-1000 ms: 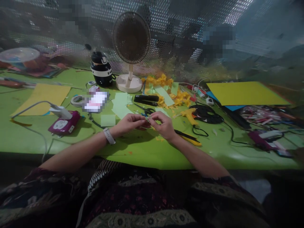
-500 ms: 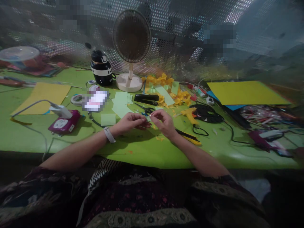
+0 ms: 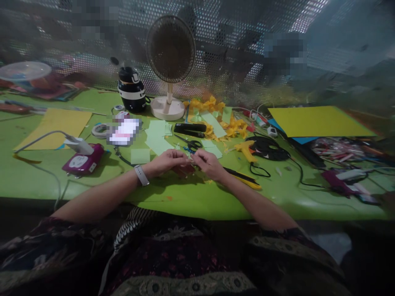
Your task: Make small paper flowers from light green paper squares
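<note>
One bare left hand (image 3: 169, 160) meets one bare right hand (image 3: 210, 165), nearside of dark-handled metal scissors (image 3: 187, 141). Fingers drawn together; cannot tell what they grasp.

- Table (image 3: 179, 203): bright green, up to the front edge
- Scissors (image 3: 195, 144): black
- Cut papers (image 3: 156, 137): pale green
- Crumpled paper pieces (image 3: 240, 128) toward the back edge: orange-yellow
- Paper sheet (image 3: 55, 127) by the left edge: dull yellow
- Card (image 3: 321, 122) toward the back right corner: bright yellow
- Glue gun (image 3: 246, 150): yellow
- Flask (image 3: 132, 92): black, white band
- Wristband (image 3: 141, 175): pale
- Cloth (image 3: 133, 226): black-and-white stripes
- Garment (image 3: 179, 263): dark, floral
</note>
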`<state>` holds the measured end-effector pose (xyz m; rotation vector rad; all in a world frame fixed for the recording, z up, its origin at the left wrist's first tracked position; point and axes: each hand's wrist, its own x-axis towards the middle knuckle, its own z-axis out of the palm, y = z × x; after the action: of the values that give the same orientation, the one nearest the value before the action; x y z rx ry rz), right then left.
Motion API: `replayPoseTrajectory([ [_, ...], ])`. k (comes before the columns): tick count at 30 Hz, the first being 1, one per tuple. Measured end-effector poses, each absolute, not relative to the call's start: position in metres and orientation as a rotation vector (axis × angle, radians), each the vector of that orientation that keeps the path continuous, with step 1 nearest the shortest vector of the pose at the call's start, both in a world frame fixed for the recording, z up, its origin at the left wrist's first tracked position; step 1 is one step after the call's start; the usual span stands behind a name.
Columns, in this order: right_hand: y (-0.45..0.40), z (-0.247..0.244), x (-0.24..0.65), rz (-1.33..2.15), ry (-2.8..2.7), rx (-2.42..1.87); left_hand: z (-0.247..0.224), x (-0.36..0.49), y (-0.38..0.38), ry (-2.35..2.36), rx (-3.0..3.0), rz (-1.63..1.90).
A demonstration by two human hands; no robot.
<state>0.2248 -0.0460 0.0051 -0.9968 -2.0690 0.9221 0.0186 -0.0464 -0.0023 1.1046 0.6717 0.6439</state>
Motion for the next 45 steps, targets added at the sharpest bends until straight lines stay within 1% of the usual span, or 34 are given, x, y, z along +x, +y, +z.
replayPoseTrajectory([
  [7,-0.049,0.006,0.224,0.902,-2.067,-1.011,-0.003,0.018,-0.045,0.659,1.185,0.6],
  [16,-0.048,0.006,0.225,0.861,-2.143,-1.078,-0.004,0.019,-0.042,0.71,1.163,0.671],
  [22,-0.044,0.004,0.226,0.962,-2.145,-1.112,-0.001,0.018,-0.04,0.803,1.226,0.708],
  [25,-0.042,0.001,0.225,0.991,-2.147,-1.125,0.0,0.017,-0.04,0.854,1.254,0.754],
  [32,-0.042,0.0,0.22,0.874,-2.108,-1.148,0.0,0.019,-0.04,0.877,1.227,0.906],
  [39,-0.035,0.008,0.216,1.027,-2.053,-1.159,-0.001,0.018,-0.035,0.837,1.247,0.947],
  [45,-0.023,0.018,0.211,0.956,-2.069,-1.292,0.004,0.016,-0.032,0.876,1.215,1.006],
])
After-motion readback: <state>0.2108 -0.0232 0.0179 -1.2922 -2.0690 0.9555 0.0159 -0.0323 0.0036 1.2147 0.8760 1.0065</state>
